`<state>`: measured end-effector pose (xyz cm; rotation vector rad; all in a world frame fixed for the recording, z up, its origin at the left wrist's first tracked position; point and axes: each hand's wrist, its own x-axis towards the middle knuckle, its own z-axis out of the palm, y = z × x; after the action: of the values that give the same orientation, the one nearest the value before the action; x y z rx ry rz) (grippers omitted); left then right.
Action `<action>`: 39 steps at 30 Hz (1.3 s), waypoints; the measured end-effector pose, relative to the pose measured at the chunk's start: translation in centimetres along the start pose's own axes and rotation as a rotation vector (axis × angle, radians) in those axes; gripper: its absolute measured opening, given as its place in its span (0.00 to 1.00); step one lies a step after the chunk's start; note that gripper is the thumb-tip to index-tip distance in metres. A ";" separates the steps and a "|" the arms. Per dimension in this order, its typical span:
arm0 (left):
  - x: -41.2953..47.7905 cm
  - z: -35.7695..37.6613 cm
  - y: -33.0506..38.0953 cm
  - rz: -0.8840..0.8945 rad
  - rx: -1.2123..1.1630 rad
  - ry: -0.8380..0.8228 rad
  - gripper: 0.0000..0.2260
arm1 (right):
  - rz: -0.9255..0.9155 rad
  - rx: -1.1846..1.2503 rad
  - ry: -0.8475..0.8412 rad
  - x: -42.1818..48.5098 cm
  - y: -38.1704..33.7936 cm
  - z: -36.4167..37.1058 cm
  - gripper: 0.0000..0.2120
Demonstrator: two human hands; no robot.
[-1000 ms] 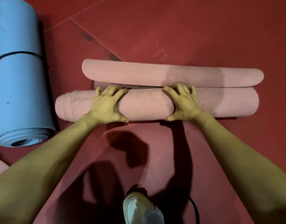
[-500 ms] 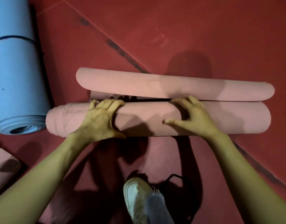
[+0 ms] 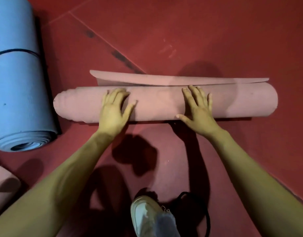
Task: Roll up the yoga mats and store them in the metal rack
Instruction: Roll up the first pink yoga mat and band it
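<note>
Floor: dull red hard surface (image 3: 224, 31), jointed in large panels; one diagonal seam (image 3: 116, 53) carries dark smudges.

- Centre: pink foam yoga mat (image 3: 157, 103), nearly rolled, lying crosswise; its last loose flap (image 3: 164, 80) lies on the far side.
- Left: fat light-blue rolled foam mat (image 3: 15, 93), bound by a thin black band (image 3: 14, 51), spiral end toward the camera.
- Lower-left edge: part of another pink mat (image 3: 3, 187), mostly cut off.
- Bottom: a white shoe (image 3: 147, 214) and, just beside it, a black cord loop (image 3: 208, 221).

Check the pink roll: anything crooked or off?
Yes. The pink mat is telescoping: its left end tapers out in steps, while the right end looks flush. A tail is not yet rolled in.
</note>
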<state>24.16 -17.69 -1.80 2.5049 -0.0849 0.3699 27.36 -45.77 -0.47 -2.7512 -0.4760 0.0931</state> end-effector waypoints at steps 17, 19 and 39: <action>5.4 -1.0 -2.3 0.208 0.324 -0.364 0.57 | -0.072 -0.247 -0.237 6.3 -0.2 -2.6 0.62; 5.9 -1.0 -2.1 0.203 0.351 -0.381 0.56 | -0.071 -0.278 -0.236 6.6 -0.3 -2.5 0.62; 0.5 -1.7 0.3 0.225 0.364 -0.328 0.48 | -0.121 -0.295 -0.137 1.3 -1.1 -2.2 0.54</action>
<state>24.19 -16.97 -0.11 2.9058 -0.4710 0.0606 28.53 -45.02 1.96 -3.0065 -0.7460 0.1962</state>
